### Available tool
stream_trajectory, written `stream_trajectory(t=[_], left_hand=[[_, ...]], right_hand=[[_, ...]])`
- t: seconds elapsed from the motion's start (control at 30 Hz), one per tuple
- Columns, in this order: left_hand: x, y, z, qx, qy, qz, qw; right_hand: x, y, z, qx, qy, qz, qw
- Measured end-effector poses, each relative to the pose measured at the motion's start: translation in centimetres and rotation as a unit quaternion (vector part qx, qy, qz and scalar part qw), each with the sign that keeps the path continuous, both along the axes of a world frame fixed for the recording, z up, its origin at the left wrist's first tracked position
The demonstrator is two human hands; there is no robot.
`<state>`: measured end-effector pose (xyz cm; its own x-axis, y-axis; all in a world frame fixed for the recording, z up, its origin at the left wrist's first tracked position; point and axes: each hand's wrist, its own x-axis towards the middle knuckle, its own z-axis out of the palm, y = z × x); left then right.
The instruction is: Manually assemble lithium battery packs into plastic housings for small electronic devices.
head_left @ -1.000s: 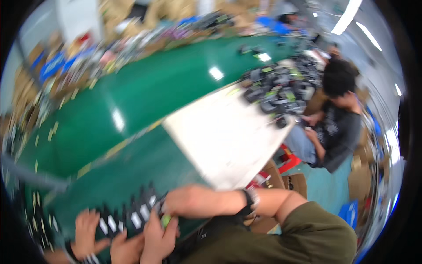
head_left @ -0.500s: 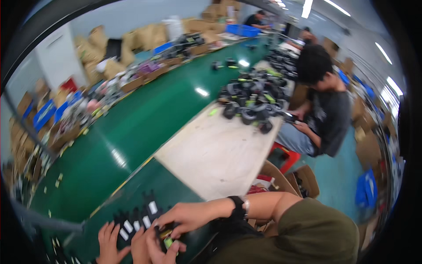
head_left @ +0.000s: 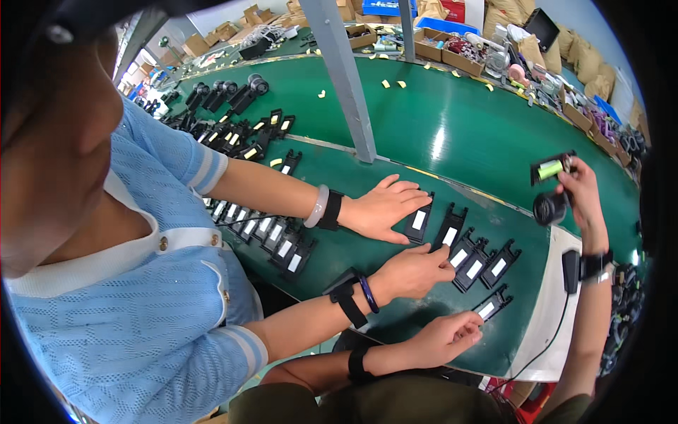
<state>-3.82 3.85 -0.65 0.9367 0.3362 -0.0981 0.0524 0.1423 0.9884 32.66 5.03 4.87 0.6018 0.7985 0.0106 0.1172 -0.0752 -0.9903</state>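
Note:
On the right, my right hand (head_left: 583, 189) is raised and closed on a black device (head_left: 542, 172) with a bright green label and a round, cylinder-like end below it. My left hand (head_left: 446, 340) is low over the green bench, fingers curled, at the near end of a flat black plastic part (head_left: 492, 304) with a white label. Whether those fingers grip it cannot be made out. Several similar black parts (head_left: 474, 269) lie beyond. A co-worker's right hand (head_left: 417, 272) reaches among them, and that person's left hand (head_left: 387, 210) rests flat beside another part (head_left: 419, 220).
Left of me, the co-worker in a light blue top (head_left: 134, 325) leans over the bench. More labelled black parts (head_left: 282, 244) are lined up there. A grey metal post (head_left: 342, 78) stands between bench and green conveyor (head_left: 466, 134). A black cable (head_left: 558, 332) hangs from my right wrist.
The view has swung left, bringing the co-worker in blue into sight. My right hand has lifted away from the parts with the green-labelled black device; my left hand is now apart from it.

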Motion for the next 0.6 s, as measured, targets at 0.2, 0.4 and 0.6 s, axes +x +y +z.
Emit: stream_trajectory(t=[0.2,0.4,0.6], left_hand=[[-0.5,-0.4,-0.5,0.034,0.038,-0.013,0.999],[-1.4,0.5,-1.2,-0.014,0.013,0.091,0.996],[-2.0,0.6,-2.2,0.019,0.027,0.143,0.989]], right_hand=[[5.1,5.1,-5.3,-0.025,-0.117,-0.131,0.984],[0.0,2.3,-1.0,-0.058,-0.246,0.048,0.966],[-6.5,-6.5,7.1,0.102,-0.202,0.124,0.966]])
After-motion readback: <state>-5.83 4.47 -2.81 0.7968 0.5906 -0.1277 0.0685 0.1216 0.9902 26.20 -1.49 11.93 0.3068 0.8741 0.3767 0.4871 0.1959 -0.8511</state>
